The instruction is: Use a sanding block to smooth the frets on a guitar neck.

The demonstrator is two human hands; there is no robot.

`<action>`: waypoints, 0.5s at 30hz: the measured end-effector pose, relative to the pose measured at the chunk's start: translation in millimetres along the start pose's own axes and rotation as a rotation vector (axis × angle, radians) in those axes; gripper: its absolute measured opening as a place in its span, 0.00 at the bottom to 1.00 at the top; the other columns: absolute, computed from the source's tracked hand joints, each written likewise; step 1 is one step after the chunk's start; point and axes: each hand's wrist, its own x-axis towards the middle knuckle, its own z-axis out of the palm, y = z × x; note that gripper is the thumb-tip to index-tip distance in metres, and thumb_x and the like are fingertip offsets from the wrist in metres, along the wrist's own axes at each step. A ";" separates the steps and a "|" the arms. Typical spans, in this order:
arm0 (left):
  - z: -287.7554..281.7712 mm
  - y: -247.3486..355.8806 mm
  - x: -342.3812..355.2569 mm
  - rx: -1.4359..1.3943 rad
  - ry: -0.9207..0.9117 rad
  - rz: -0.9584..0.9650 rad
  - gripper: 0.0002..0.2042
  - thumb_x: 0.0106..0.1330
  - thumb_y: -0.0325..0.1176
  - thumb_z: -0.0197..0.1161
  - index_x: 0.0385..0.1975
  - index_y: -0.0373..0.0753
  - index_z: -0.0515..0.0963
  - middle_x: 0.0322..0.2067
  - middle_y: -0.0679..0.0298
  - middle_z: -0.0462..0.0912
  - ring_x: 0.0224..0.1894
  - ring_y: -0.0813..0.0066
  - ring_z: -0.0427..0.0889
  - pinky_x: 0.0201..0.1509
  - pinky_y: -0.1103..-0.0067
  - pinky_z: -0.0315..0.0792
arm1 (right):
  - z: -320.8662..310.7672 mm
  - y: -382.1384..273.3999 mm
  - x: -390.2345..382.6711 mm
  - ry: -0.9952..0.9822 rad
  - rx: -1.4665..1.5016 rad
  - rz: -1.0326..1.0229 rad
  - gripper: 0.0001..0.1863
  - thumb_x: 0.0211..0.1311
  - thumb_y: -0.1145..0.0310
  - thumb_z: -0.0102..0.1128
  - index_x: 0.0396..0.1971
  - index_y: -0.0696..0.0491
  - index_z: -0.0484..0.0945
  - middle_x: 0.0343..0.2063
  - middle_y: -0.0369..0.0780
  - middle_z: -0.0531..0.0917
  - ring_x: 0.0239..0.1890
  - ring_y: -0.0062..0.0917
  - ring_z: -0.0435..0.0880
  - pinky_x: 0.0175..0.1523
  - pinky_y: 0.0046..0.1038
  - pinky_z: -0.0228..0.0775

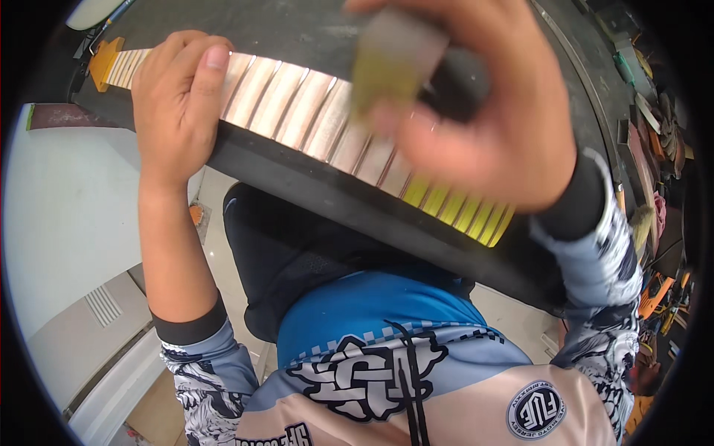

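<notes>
A guitar neck (316, 111) lies slantwise across the dark bench, its metal frets showing. Most of the fingerboard between the frets looks pale and shiny; the end near my right forearm is bright yellow. At the far left end sits an orange-yellow piece (104, 65). My left hand (178, 100) is closed over the neck close to that end, thumb lying along the fingerboard. Above the neck's right half, my right hand (491, 111), smeared by motion, grips a small grey and yellow-green block (394, 63) between thumb and fingers. Whether the block touches the frets I cannot tell.
The dark bench top (297, 30) runs under the neck, its front edge close to my lap. A white panel (74, 193) stands on the left. Along the right rim are piled tools and scraps, among them an orange tool (654, 296). A pale floor shows below.
</notes>
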 end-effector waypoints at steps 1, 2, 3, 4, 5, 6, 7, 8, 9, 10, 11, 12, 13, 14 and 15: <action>-0.4 -0.6 -0.9 0.014 0.013 0.006 0.15 0.75 0.38 0.56 0.33 0.33 0.82 0.32 0.57 0.82 0.35 0.57 0.78 0.41 0.67 0.69 | -1.8 -18.7 -9.4 -0.003 0.001 -0.006 0.26 0.53 0.64 0.72 0.53 0.52 0.79 0.50 0.46 0.76 0.48 0.36 0.81 0.52 0.34 0.76; 0.3 -0.7 -1.6 0.018 0.023 0.019 0.15 0.75 0.38 0.56 0.32 0.33 0.82 0.32 0.57 0.82 0.35 0.57 0.78 0.41 0.67 0.69 | -6.9 -16.4 -13.3 -0.005 -0.004 -0.003 0.26 0.53 0.64 0.72 0.53 0.52 0.79 0.50 0.46 0.76 0.48 0.36 0.81 0.52 0.34 0.76; 0.9 -0.9 -0.8 0.014 0.023 0.022 0.15 0.75 0.38 0.56 0.32 0.33 0.82 0.32 0.57 0.82 0.35 0.57 0.78 0.41 0.67 0.69 | -9.9 -16.7 -14.2 -0.006 -0.010 0.001 0.26 0.53 0.65 0.72 0.53 0.52 0.79 0.50 0.46 0.76 0.48 0.36 0.81 0.52 0.34 0.76; 1.4 -1.0 0.6 -0.002 0.017 0.025 0.15 0.75 0.38 0.56 0.32 0.33 0.82 0.31 0.57 0.82 0.35 0.57 0.78 0.41 0.67 0.69 | -4.5 -19.7 -13.7 -0.007 -0.015 0.005 0.26 0.53 0.65 0.72 0.53 0.52 0.79 0.50 0.46 0.76 0.48 0.36 0.81 0.52 0.34 0.76; 1.8 -0.5 -0.1 -0.003 0.003 0.022 0.14 0.74 0.38 0.56 0.32 0.34 0.82 0.31 0.57 0.82 0.35 0.56 0.78 0.41 0.66 0.69 | -2.2 12.8 -10.3 -0.004 -0.005 0.005 0.26 0.53 0.65 0.72 0.53 0.52 0.79 0.50 0.46 0.76 0.48 0.36 0.81 0.52 0.34 0.76; 0.4 -1.3 -1.2 0.005 0.005 0.015 0.14 0.74 0.38 0.56 0.32 0.34 0.82 0.31 0.57 0.82 0.35 0.56 0.78 0.41 0.66 0.69 | -3.8 25.1 -0.3 -0.008 0.001 -0.002 0.26 0.53 0.65 0.72 0.53 0.52 0.79 0.50 0.46 0.76 0.48 0.36 0.81 0.52 0.34 0.76; -0.8 -2.1 -2.6 0.013 0.001 0.016 0.14 0.74 0.38 0.57 0.32 0.34 0.81 0.31 0.58 0.82 0.35 0.56 0.78 0.40 0.66 0.69 | -4.8 13.8 -11.7 -0.011 0.007 -0.009 0.26 0.52 0.65 0.72 0.53 0.52 0.79 0.50 0.46 0.76 0.48 0.36 0.81 0.52 0.34 0.76; -0.5 -2.6 -2.7 0.011 0.003 0.022 0.14 0.74 0.37 0.57 0.32 0.34 0.81 0.31 0.58 0.82 0.35 0.56 0.78 0.40 0.66 0.69 | 3.1 -14.7 -7.8 -0.018 0.001 -0.013 0.26 0.52 0.65 0.72 0.53 0.52 0.79 0.50 0.46 0.76 0.48 0.36 0.81 0.52 0.34 0.76; -0.5 -2.6 -2.2 0.007 0.004 0.024 0.14 0.74 0.37 0.57 0.32 0.34 0.81 0.31 0.58 0.82 0.35 0.56 0.78 0.40 0.66 0.69 | -5.3 -17.1 -15.6 -0.019 -0.005 -0.011 0.26 0.52 0.65 0.72 0.53 0.52 0.79 0.50 0.46 0.76 0.48 0.37 0.81 0.52 0.34 0.76; -0.3 -2.7 -1.4 -0.001 0.009 0.029 0.13 0.74 0.37 0.58 0.32 0.34 0.81 0.31 0.58 0.82 0.35 0.56 0.78 0.40 0.66 0.69 | -5.5 -18.7 -15.9 -0.020 -0.011 -0.008 0.26 0.52 0.65 0.72 0.53 0.52 0.79 0.50 0.46 0.76 0.48 0.37 0.81 0.52 0.34 0.76; 0.6 -1.4 0.6 -0.009 0.009 0.038 0.13 0.73 0.37 0.58 0.32 0.34 0.81 0.31 0.58 0.82 0.34 0.56 0.78 0.40 0.66 0.69 | -1.2 -13.1 -12.1 -0.015 -0.015 -0.002 0.26 0.52 0.65 0.72 0.53 0.52 0.79 0.50 0.46 0.76 0.48 0.37 0.81 0.52 0.34 0.76; 0.3 -0.2 0.4 -0.005 0.006 0.037 0.13 0.73 0.37 0.58 0.32 0.34 0.81 0.31 0.58 0.82 0.34 0.56 0.78 0.40 0.66 0.69 | -1.0 5.5 -9.1 -0.014 -0.012 -0.002 0.26 0.52 0.65 0.73 0.53 0.52 0.80 0.50 0.46 0.76 0.48 0.37 0.81 0.52 0.35 0.76; 0.1 1.2 -0.1 0.007 0.000 0.038 0.13 0.73 0.38 0.58 0.32 0.34 0.81 0.31 0.58 0.82 0.35 0.56 0.78 0.40 0.66 0.69 | -5.4 27.1 -9.7 -0.014 -0.009 -0.002 0.26 0.52 0.66 0.73 0.53 0.52 0.80 0.50 0.46 0.76 0.48 0.37 0.81 0.52 0.35 0.77; -1.7 -0.8 -3.5 0.029 -0.004 0.027 0.13 0.73 0.38 0.58 0.32 0.34 0.82 0.31 0.58 0.82 0.35 0.56 0.78 0.40 0.66 0.69 | 1.9 6.9 -9.3 -0.020 0.005 -0.012 0.26 0.52 0.66 0.73 0.53 0.52 0.80 0.50 0.46 0.76 0.48 0.37 0.81 0.52 0.35 0.77; -0.6 -0.3 -1.1 0.019 0.005 0.033 0.13 0.73 0.38 0.58 0.32 0.34 0.82 0.31 0.58 0.82 0.35 0.56 0.78 0.40 0.66 0.69 | -2.2 -12.7 -11.7 -0.023 -0.011 -0.011 0.26 0.52 0.66 0.73 0.53 0.52 0.80 0.50 0.46 0.76 0.48 0.37 0.81 0.52 0.35 0.77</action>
